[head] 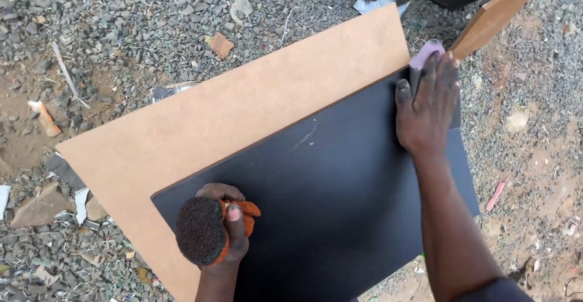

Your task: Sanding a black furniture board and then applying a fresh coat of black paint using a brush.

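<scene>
left hand point(226, 229) — clenched on orange sponge point(203, 229) | right hand point(427, 105) — flat, fingers apart, on black board point(328, 193) | risk: board may slide on loose gravel point(121, 29)

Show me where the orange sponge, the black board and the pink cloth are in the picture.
orange sponge point(203, 230): head view, on its dark round face, held in the left hand.
black board point(340, 199): head view, on the bare middle of its top.
pink cloth point(426, 53): head view, on the part showing past the right hand's fingertips.
</scene>
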